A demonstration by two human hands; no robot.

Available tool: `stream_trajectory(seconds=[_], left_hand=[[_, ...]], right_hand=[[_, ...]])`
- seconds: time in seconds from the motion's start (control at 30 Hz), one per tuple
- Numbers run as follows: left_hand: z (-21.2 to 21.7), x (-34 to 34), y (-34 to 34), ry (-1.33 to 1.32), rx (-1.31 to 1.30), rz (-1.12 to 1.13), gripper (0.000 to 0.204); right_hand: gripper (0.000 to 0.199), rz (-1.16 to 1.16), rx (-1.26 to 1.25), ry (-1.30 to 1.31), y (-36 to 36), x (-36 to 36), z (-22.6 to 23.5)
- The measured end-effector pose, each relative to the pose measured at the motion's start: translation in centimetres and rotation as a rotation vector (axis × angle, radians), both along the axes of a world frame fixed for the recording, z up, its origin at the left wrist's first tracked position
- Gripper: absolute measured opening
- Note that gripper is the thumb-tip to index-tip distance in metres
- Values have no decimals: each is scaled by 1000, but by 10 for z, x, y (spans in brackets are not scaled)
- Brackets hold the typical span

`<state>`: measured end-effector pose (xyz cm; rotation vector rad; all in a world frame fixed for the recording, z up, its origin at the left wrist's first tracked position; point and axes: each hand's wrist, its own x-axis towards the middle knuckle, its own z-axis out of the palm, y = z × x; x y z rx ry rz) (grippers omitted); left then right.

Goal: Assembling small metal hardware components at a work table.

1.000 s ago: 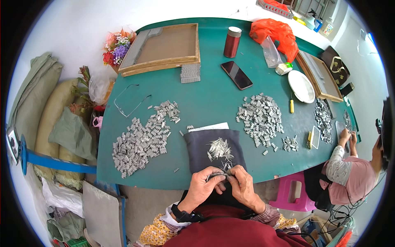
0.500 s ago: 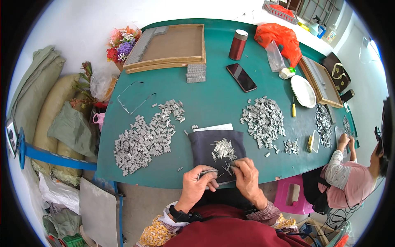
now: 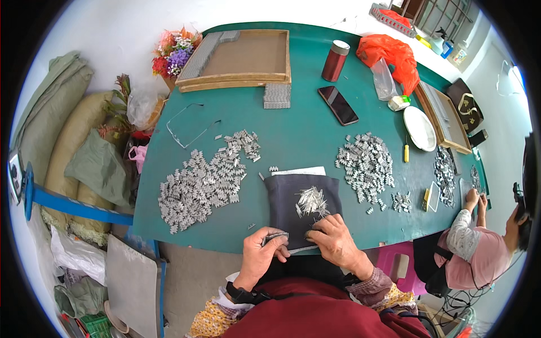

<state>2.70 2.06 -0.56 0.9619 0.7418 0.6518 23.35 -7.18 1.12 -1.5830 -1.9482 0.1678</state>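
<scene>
My left hand [image 3: 260,251] is closed around a small grey metal piece [image 3: 277,236], whose edge shows between thumb and fingers. To its right, my right hand [image 3: 337,245] hovers at the near part of a dark cloth [image 3: 285,208], thumb and fingertips pinched together; whatever is between them is too small to make out. On that cloth, just beyond my right fingertips, lies a loose heap of thin silvery pins [image 3: 311,201]. A big pile of toothed grey metal pieces [image 3: 197,191] spreads at left, and another pile [image 3: 365,167] sits at right.
Wooden trays [image 3: 242,80], a red flask [image 3: 335,61], a phone [image 3: 337,105], eyeglasses [image 3: 191,127] and a white dish [image 3: 420,129] stand or lie on the green table [image 3: 253,146]. A yellow-handled screwdriver [image 3: 406,153] is near the dish. At far right another person [image 3: 476,242] works.
The whole view has shifted slightly. Both hands have moved a little left relative to the cloth. My right fingertips have come down over the cloth's near part, where a few stray pins showed before.
</scene>
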Motion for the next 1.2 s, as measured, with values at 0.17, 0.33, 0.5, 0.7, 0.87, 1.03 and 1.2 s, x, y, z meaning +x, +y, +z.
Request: stream_trajectory(seconds=[0.17, 0.33, 0.5, 0.7, 0.87, 1.03, 1.2], left_hand=[[-2, -1, 0, 3, -12, -13, 8], [-2, 0, 0, 20, 23, -31, 7], [-2, -2, -1, 27, 28, -28, 8], [5, 2, -3, 122, 174, -97, 7], [6, 5, -6, 165, 263, -110, 6], [5, 7, -8, 180, 331, -96, 3], [6, 7, -9, 203, 345, -117, 3]], right_hand=[[18, 11, -60, -103, 4, -9, -1], [19, -14, -42, -152, 8, -14, 1], [20, -75, -43, -39, 7, -17, 2], [10, -244, -181, 540, 5, -36, 13], [6, -229, -179, 708, 10, -50, 5], [4, -239, -166, 716, 11, -53, -1], [3, -249, -172, 722, 10, -53, -5]])
